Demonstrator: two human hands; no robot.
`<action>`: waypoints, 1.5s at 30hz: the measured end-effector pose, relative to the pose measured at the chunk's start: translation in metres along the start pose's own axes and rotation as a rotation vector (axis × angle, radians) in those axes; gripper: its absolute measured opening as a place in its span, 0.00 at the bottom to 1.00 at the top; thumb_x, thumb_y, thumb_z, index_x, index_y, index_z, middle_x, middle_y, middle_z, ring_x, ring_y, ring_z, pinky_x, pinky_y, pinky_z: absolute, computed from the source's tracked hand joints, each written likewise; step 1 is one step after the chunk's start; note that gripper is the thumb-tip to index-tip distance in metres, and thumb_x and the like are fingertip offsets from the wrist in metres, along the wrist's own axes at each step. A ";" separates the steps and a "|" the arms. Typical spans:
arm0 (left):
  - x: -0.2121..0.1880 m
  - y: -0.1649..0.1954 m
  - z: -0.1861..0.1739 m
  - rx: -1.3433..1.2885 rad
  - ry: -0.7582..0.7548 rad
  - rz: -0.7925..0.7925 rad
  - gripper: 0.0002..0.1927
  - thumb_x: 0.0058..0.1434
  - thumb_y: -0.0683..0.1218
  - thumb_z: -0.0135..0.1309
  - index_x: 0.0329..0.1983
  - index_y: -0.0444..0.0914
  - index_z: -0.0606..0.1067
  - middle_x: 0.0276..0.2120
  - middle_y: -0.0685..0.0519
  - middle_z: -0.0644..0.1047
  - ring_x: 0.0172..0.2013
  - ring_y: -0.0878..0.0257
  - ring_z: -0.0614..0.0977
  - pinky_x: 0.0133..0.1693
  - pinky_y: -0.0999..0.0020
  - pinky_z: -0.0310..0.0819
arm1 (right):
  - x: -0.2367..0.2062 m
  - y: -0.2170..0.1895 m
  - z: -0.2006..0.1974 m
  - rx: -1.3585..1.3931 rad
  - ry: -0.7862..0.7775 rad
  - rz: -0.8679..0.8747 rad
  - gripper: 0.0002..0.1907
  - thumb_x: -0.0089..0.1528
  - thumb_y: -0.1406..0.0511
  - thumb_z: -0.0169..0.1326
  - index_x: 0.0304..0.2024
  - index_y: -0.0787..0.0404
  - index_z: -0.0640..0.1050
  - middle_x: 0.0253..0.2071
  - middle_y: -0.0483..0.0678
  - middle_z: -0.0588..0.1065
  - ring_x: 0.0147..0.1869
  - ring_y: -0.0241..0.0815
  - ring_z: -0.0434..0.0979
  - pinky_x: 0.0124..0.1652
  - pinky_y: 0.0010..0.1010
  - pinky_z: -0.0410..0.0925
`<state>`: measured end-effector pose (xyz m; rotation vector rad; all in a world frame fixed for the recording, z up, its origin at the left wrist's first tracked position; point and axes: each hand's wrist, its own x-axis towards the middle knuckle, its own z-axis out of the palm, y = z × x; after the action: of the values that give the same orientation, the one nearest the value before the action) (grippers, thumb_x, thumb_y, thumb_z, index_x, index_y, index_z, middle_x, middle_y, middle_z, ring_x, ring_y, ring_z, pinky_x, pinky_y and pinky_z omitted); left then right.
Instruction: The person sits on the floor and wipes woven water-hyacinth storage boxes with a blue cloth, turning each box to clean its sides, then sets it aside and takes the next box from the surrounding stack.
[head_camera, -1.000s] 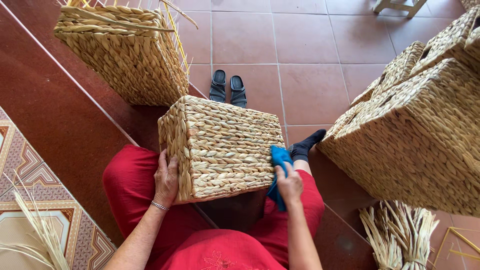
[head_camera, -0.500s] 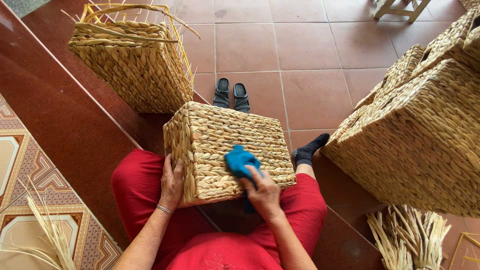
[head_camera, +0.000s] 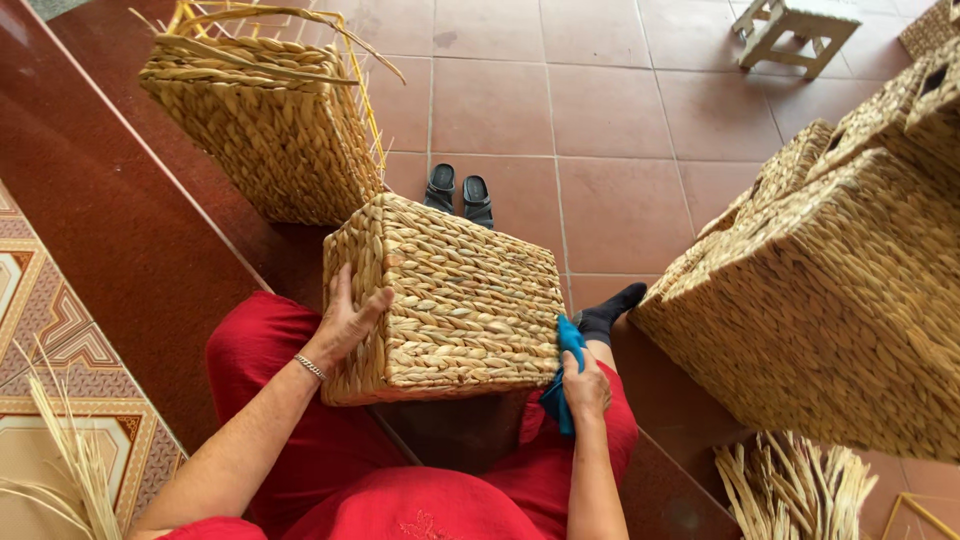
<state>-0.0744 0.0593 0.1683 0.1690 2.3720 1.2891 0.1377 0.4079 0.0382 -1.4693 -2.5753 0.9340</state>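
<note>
Woven straw basket resting on red-trousered lap, tipped on its side. Likely light, stiff, rough-surfaced, so not slippery; best held flat-palmed on opposite walls or at corners. Left hand spread open, pressed against left wall, steadying. Right hand closed around blue cloth at lower right corner. Half a second earlier, cloth on top face near the middle; now off to the right edge.

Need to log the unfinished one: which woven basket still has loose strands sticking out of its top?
The basket at upper left on the step, with yellow stakes protruding; the lap basket is neatly closed.
</note>
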 end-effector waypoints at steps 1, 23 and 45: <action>0.004 -0.001 0.000 -0.003 -0.003 -0.013 0.81 0.32 0.87 0.47 0.79 0.38 0.36 0.77 0.35 0.35 0.76 0.44 0.37 0.70 0.45 0.36 | -0.011 -0.013 -0.004 0.016 -0.021 -0.050 0.25 0.64 0.43 0.48 0.58 0.42 0.78 0.48 0.61 0.80 0.53 0.65 0.79 0.51 0.51 0.70; 0.002 -0.010 0.002 -0.216 0.090 0.019 0.76 0.34 0.80 0.55 0.79 0.38 0.41 0.75 0.30 0.36 0.75 0.37 0.41 0.68 0.37 0.45 | -0.030 -0.071 -0.008 -0.163 0.027 -0.256 0.23 0.64 0.45 0.52 0.59 0.39 0.78 0.46 0.56 0.81 0.51 0.61 0.80 0.49 0.50 0.71; -0.010 0.028 -0.012 0.013 0.018 0.733 0.68 0.38 0.63 0.68 0.79 0.45 0.45 0.76 0.37 0.45 0.76 0.37 0.44 0.71 0.36 0.37 | -0.002 -0.020 -0.027 1.535 -0.591 0.230 0.28 0.68 0.47 0.50 0.59 0.60 0.74 0.48 0.50 0.78 0.45 0.50 0.81 0.44 0.41 0.75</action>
<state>-0.0730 0.0621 0.2004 1.1148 2.4153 1.5659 0.1318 0.4116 0.0713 -0.9339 -0.9234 2.6646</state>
